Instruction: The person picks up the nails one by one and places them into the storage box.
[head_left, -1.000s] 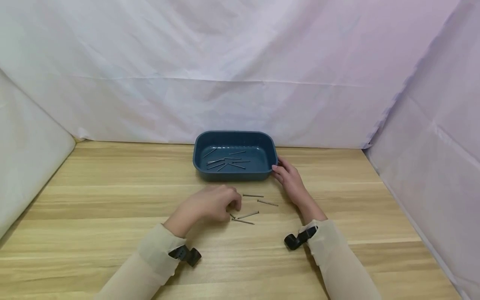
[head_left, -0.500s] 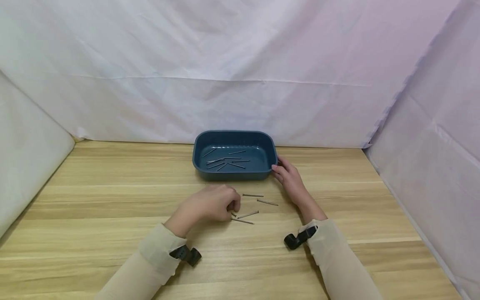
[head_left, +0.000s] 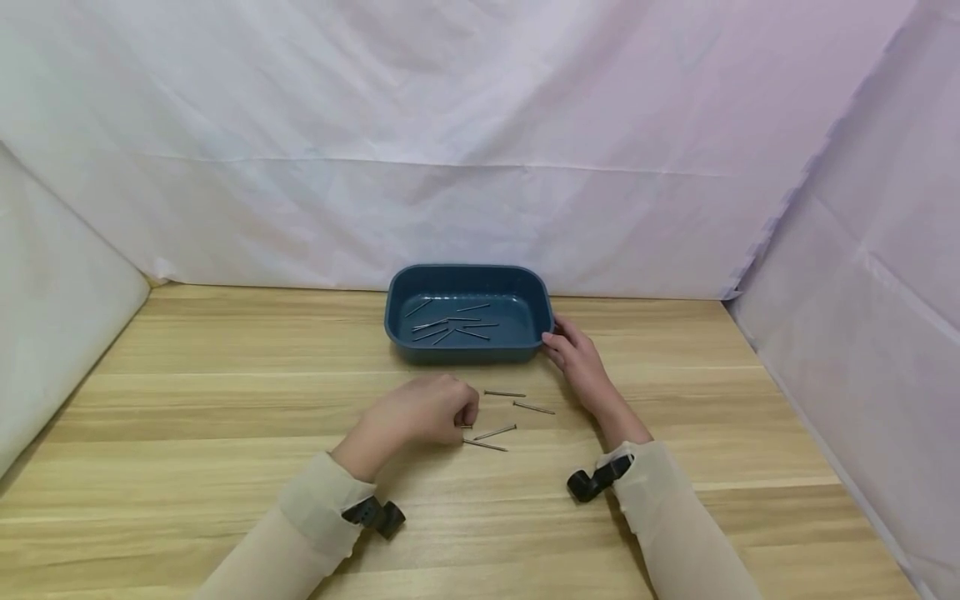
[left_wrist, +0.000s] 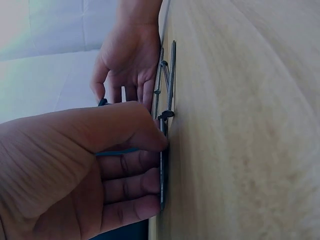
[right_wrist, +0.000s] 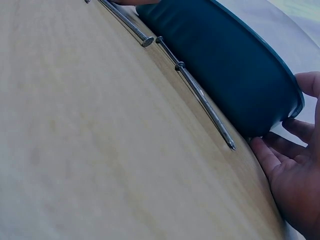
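On wood table (head_left: 187,417), left hand (head_left: 416,414) fingers pinch nail (left_wrist: 162,165); right hand (head_left: 576,360) fingers touch tray (head_left: 468,354).

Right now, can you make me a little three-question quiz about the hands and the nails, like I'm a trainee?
1. True or false: the right hand touches the blue tray.
2. Which hand pinches a nail against the wooden table? A. left hand B. right hand C. neither
3. Fill in: besides the loose nails on the table, more nails lie inside the ____.

Key: 1. true; 2. A; 3. tray
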